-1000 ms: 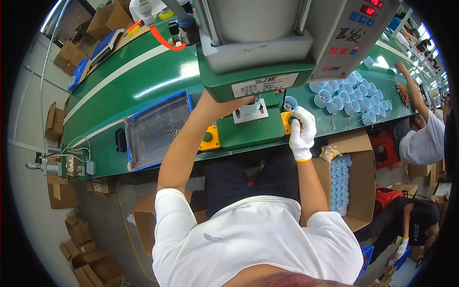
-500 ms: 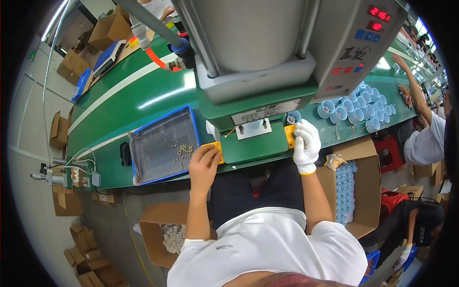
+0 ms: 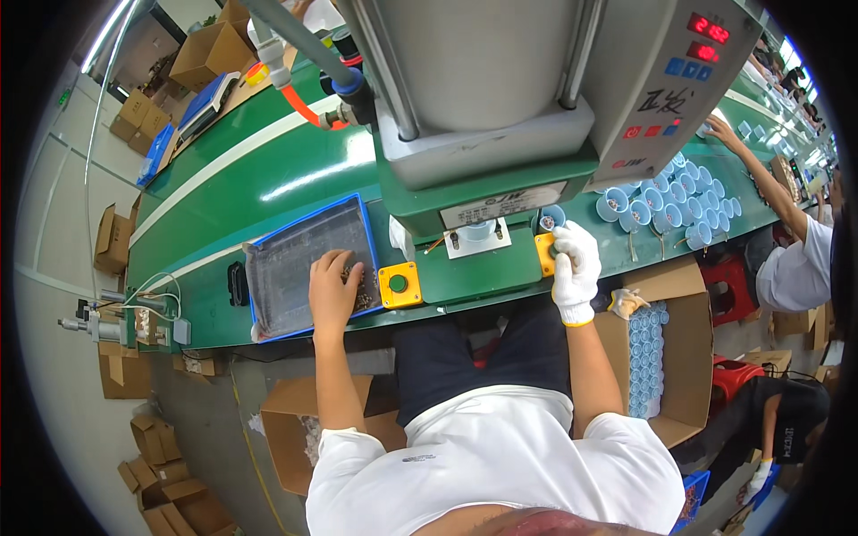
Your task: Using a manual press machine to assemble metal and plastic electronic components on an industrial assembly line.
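Observation:
My bare left hand [image 3: 333,290] is over the right part of a blue-rimmed tray [image 3: 299,279]. Its fingers are bent, with the thumb apart, among small brass-coloured parts [image 3: 367,290]. Whether anything is between the fingertips is hidden. My right hand [image 3: 576,270], in a white glove, lies curled against the right yellow button box [image 3: 544,254]. The left yellow button box [image 3: 399,285] shows its green button uncovered. Between the boxes is the green base of a press [image 3: 483,275]. A pale cup-like piece [image 3: 476,234] sits at a metal plate [image 3: 479,241] under the press head.
Behind my right hand stands a blue cup [image 3: 551,217]. Many more blue cups [image 3: 666,214] are grouped further right. An open carton [image 3: 688,357] holds stacked cups at my right; another carton [image 3: 286,420] is at my left. A co-worker's arm [image 3: 760,170] reaches over the bench.
My left hand has left the left button box and moved left to the parts in the tray. My right hand stays at the right box, barely shifted.

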A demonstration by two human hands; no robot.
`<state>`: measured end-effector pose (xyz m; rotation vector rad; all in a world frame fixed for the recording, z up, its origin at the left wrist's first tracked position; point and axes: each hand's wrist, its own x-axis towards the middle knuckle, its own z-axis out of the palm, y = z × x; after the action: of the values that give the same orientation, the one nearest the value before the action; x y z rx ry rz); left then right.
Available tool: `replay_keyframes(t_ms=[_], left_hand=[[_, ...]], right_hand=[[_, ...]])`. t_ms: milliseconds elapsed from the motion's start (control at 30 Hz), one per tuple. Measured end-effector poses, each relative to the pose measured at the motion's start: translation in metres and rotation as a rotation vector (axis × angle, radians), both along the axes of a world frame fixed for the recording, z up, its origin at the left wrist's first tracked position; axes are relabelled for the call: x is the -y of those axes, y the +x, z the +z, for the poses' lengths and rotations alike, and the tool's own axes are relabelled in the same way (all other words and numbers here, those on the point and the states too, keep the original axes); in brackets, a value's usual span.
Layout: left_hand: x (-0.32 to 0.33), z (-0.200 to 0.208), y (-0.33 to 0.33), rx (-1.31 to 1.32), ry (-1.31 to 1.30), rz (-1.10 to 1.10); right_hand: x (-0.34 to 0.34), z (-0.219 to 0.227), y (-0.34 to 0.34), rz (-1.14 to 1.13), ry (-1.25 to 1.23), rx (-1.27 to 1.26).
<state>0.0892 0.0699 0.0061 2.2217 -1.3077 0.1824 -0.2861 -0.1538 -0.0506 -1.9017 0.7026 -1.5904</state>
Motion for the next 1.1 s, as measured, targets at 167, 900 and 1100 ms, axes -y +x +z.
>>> replay_keyframes(t_ms=[167,900,1100], left_hand=[[-0.011,-0.009,0.008,-0.098,0.156,-0.043],[-0.013,-0.002,0.011,-0.047,0.249,-0.255],[-0.014,-0.003,-0.022,-0.419,-0.033,-0.206]], right_hand=[[0.0,0.004,-0.001,-0.056,-0.103,-0.086],[-0.008,0.01,-0.004,0.039,0.262,0.215],[-0.045,0.084,0.015,0.078,0.117,-0.044]])
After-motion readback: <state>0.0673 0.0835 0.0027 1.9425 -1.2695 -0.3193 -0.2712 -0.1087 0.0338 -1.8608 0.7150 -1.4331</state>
